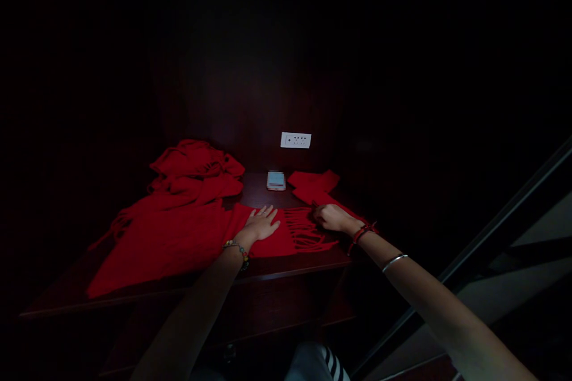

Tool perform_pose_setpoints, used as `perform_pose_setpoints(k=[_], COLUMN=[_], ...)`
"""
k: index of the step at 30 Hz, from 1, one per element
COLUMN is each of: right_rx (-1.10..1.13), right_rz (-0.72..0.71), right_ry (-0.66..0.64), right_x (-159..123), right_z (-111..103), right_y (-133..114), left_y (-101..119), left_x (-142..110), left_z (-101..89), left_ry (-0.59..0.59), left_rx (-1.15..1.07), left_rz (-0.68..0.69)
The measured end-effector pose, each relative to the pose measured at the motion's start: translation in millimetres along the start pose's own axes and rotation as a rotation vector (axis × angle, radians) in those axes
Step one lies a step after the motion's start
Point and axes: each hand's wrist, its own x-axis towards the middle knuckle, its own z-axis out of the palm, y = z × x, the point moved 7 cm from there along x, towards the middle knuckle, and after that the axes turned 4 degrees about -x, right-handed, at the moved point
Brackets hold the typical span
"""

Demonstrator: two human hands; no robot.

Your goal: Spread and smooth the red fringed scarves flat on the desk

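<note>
Pressing scarf [165,241] on counter [254,191], left to middle, near edge: your left hand [260,225] flat, fingers wide. Your right hand [329,217] curled at fringe [301,229]; grip hidden, cannot tell. Anchor firmly left, straighten fringe gently rightward.

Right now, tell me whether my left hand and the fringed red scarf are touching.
Touching: the head view shows your left hand lying flat, palm down, on the fringed red scarf.
</note>
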Motion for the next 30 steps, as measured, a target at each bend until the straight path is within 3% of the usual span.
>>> perform_pose_setpoints(k=[4,7,9,13,15,17,20,24,26,30], right_rx=[0.149,0.175,0.148,0.069,0.032,0.029,0.105,0.158,0.128,0.047], right_rz=[-0.159,-0.304,-0.294,-0.171,-0.147,-0.147,-0.179,-0.331,-0.317,-0.202], right_ry=[0.195,0.157,0.115,0.039,0.017,0.057,0.184,0.147,0.103,0.028], right_x=[11.6,18.3,14.4,-8.3,-16.8,-16.9,-3.7,10.6,7.3,-16.6], right_z=[-28.0,-24.8,-14.6,2.8,1.3,-9.8,-31.1,-27.0,-15.2,1.9], right_y=[-50.6,-81.2,-76.1,-31.3,-18.7,-22.4,-51.5,-87.9,-79.3,-30.7], left_y=[-0.6,-1.1,-1.6,-2.6,-2.8,-3.1,-4.2,-3.9,-3.6,-2.8], left_x=[0.5,-0.3,-0.7,0.4,1.5,2.6,3.0,1.7,1.0,0.9], left_z=[-0.2,-0.6,-0.3,0.4,0.9,1.4,1.8,1.6,1.4,0.3], left_ry=[-0.001,0.004,0.004,0.010,0.014,0.016,0.019,0.016,0.012,0.010], left_rx=[-0.011,-0.010,-0.010,-0.009,-0.007,-0.010,-0.016,-0.005,0.000,-0.003], left_rz=[-0.001,-0.003,-0.007,-0.012,-0.008,-0.006,-0.015,-0.011,-0.011,-0.017])
